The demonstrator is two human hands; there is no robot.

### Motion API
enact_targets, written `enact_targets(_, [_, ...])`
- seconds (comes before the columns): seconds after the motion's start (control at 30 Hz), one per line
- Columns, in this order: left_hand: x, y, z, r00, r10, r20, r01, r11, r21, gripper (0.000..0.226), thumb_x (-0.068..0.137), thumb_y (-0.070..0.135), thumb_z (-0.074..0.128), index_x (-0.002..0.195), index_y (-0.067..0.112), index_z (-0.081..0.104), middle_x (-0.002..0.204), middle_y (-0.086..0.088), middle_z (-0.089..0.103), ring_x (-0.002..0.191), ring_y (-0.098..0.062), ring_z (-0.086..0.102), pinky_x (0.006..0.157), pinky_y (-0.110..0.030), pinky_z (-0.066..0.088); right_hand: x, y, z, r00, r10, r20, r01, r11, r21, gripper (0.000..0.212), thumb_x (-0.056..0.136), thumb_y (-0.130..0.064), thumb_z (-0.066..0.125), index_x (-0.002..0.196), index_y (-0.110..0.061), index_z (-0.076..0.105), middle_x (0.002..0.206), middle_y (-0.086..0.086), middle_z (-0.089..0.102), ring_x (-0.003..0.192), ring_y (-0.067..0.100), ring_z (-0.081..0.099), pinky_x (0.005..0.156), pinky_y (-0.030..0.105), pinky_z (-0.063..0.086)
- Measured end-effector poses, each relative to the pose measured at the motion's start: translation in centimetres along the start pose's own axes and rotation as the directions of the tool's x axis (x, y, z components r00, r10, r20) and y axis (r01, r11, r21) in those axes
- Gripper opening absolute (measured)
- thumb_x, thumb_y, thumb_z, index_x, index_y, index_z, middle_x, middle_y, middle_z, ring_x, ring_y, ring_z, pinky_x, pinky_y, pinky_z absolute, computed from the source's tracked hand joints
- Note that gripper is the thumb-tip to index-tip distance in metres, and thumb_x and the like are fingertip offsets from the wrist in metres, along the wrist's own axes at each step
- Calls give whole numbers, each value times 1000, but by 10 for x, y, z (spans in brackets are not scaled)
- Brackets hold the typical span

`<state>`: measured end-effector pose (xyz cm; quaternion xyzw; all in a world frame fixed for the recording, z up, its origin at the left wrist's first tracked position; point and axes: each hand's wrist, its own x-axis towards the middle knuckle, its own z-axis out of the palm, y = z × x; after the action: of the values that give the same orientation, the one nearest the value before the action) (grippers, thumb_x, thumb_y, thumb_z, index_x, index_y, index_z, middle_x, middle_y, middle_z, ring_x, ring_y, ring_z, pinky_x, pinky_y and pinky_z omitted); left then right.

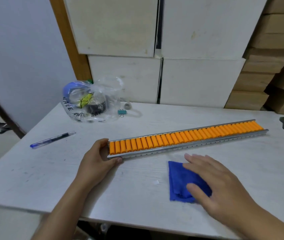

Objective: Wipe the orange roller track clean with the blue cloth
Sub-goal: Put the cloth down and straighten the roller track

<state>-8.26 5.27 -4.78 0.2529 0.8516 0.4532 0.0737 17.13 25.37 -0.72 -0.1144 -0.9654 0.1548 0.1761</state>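
Left hand [101,158] clamping roller track [186,138] end; right hand [221,182] splayed flat, ungripping, on blue cloth [181,181] at 5 o'clock. Risks: rollers spinning under cloth, track skidding.

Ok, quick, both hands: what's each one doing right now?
Left hand: closed in a grip on the near end of the roller track.
Right hand: open, fingers spread, resting on the blue cloth, not gripping.

Roller track [186,139] across the table [51,170], cloth [181,179] before it, pen [52,139] left.
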Motion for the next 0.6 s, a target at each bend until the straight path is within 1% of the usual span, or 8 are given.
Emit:
enact_targets(0.03, [0,0,0,1000,1,1,-1,1000,-3,74,62,29,84,127,26,48,110,17,58,104,-4,54,85,-22,39,12,-13,-1,1000,2,-22,-2,1000,-17,60,88,-68,23,126,-35,54,135,-26,41,127,0,38,107,25,31])
enact_targets(0.1, [0,-3,0,1000,-2,0,2,1000,-3,75,61,30,84,127,27,48,111,17,57,105,-4,53,86,-23,39,38,-41,1,996,-18,84,17,1000,16,63,85,-69,19,132,-38,47,138,-30,34,131,-3,32,106,19,24])
enact_targets(0.17, [1,-5,0,1000,-8,3,8,1000,-1,78,58,33,85,127,29,48,114,15,58,107,-4,54,89,-24,40,66,-64,15,976,-78,204,61,994,86,54,91,-60,27,138,-35,41,149,-20,30,137,0,24,108,19,16])
enact_targets(0.23, [3,-7,0,1000,-17,9,17,1000,-10,80,55,36,82,127,31,47,118,13,60,108,-4,55,92,-25,42,92,-86,37,957,-180,228,150,978,146,50,96,-48,34,140,-25,40,155,-7,27,141,7,20,112,22,11])
enact_targets(0.3, [4,-8,-1,1000,-22,15,23,999,-44,80,56,41,77,128,32,45,121,15,59,110,-2,56,94,-28,43,114,-101,60,933,-255,255,217,962,167,54,97,-44,37,143,-16,35,157,3,22,143,13,15,115,26,5])
enact_targets(0.43, [2,-11,-3,999,19,26,-18,999,-47,79,70,37,65,138,34,25,120,19,55,110,-9,58,95,-38,45,141,-111,92,897,-320,305,294,947,131,61,97,-48,32,144,-9,29,157,10,20,144,19,14,118,37,6])
enact_targets(0.5, [2,-13,-2,999,20,38,-18,999,-50,84,70,36,65,140,35,18,120,16,56,109,-8,58,94,-34,44,144,-110,98,885,-329,330,314,944,99,63,97,-49,30,144,-8,30,155,11,24,143,21,16,118,37,7])
enact_targets(0.6, [5,-15,-1,999,16,34,-14,998,-62,88,65,33,66,140,35,20,119,19,55,110,-8,58,91,-29,41,142,-100,103,873,-337,353,340,939,55,62,97,-50,28,143,-8,34,155,11,24,143,22,15,118,36,8])
